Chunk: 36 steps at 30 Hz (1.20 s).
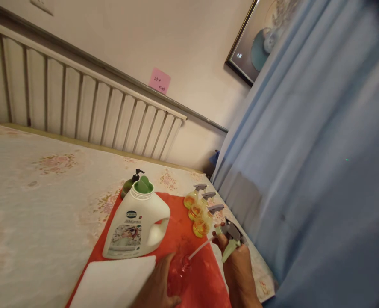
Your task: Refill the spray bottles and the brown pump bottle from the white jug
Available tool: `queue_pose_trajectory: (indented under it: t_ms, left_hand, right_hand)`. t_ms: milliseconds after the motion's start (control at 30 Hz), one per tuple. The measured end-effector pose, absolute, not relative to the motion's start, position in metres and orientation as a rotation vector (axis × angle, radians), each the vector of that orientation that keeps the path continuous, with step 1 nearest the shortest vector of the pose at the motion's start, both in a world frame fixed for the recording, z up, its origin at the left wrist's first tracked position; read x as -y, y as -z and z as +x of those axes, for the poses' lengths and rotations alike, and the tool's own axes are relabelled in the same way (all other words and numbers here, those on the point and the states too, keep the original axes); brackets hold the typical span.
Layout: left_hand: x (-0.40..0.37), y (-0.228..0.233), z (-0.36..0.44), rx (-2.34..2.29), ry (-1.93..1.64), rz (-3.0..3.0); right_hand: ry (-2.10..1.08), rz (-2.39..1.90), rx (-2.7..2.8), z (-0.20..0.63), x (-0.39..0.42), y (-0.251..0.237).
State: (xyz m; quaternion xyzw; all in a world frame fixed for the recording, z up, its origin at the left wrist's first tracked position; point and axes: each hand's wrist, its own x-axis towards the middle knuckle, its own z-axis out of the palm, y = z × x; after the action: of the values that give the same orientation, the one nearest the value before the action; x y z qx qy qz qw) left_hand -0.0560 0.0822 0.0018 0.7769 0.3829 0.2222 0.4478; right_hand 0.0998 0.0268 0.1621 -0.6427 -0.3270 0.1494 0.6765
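Note:
My left hand (162,280) is closed around a clear spray bottle (182,273) that looks red against the red cloth (205,273) under it. My right hand (239,265) grips a grey and pale green trigger spray head (230,235). From that head a thin white dip tube (202,247) slants down to the left, its lower end at the bottle's open neck. Whether the tip is inside the neck I cannot tell. A large white detergent jug (134,226) with an open green spout (143,185) stands left of the bottle.
Three spray bottles with yellow liquid (200,226) stand in a row at the cloth's right. A dark pump bottle (129,186) is behind the jug, and a white flat piece (112,282) lies in front of it. A blue curtain (298,171) hangs along the right table edge.

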Motion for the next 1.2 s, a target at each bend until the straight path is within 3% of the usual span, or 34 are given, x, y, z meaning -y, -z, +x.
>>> queue_pose_trajectory:
  t_ms: [233,1200]
  left_hand:
    - [-0.083,0.001,-0.056,-0.927,-0.593,1.91]
    - [-0.082,-0.004,-0.059,-0.908,-0.61,1.901]
  right_hand:
    - [-0.426,-1.263,0.671,0.119,-0.033,-0.138]
    - [-0.455,-1.204,0.624,0.134,-0.03,-0.132]
